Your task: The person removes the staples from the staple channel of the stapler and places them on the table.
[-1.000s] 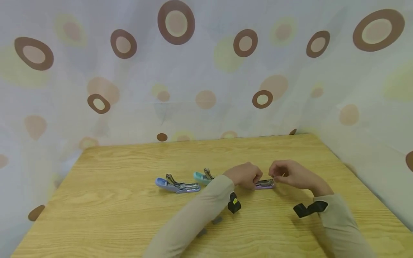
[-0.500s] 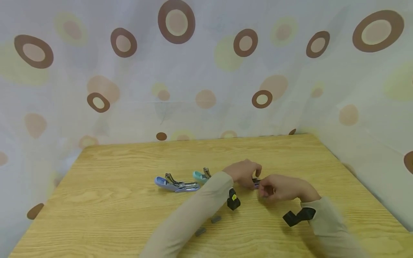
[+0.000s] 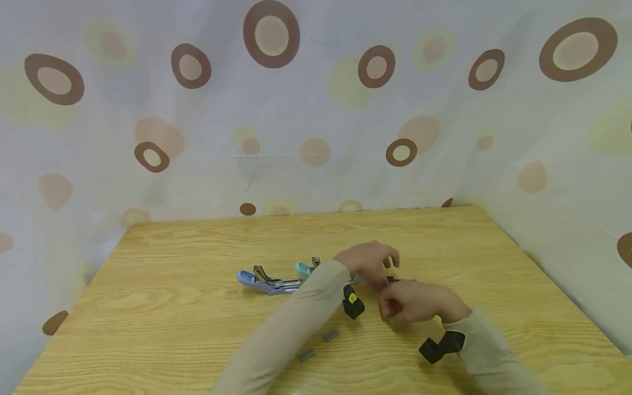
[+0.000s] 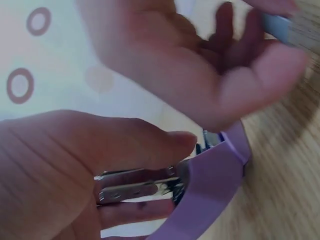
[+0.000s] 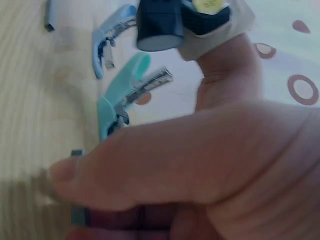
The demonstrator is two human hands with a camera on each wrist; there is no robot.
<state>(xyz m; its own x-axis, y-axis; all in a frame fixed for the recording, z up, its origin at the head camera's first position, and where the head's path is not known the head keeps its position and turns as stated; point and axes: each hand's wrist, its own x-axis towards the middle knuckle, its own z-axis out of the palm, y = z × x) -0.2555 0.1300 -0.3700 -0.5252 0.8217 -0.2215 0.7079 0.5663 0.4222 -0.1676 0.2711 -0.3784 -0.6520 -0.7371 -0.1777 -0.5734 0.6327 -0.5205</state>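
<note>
My left hand [image 3: 367,260] holds a purple stapler [image 4: 210,185] that is opened up, its metal parts showing between thumb and fingers in the left wrist view. Right beside it, my right hand [image 3: 419,302] pinches a small grey strip of staples [image 5: 78,216] close over the table; the thumb covers the strip's middle. In the head view the hands hide most of the purple stapler. To the left a teal stapler [image 5: 112,95] stands opened, partly behind the left forearm. Farther left lies an opened blue stapler [image 3: 254,281].
Two grey staple strips [image 3: 306,355] lie on the wooden table [image 3: 173,318] near the left sleeve. A pale curtain [image 3: 316,109] with brown rings hangs behind the table and along its right side. Each wrist wears a black camera mount [image 3: 353,302].
My right hand has moved left and nearer to me, from the purple stapler's right end to the table in front of it. The left hand stays at the stapler, which has tilted.
</note>
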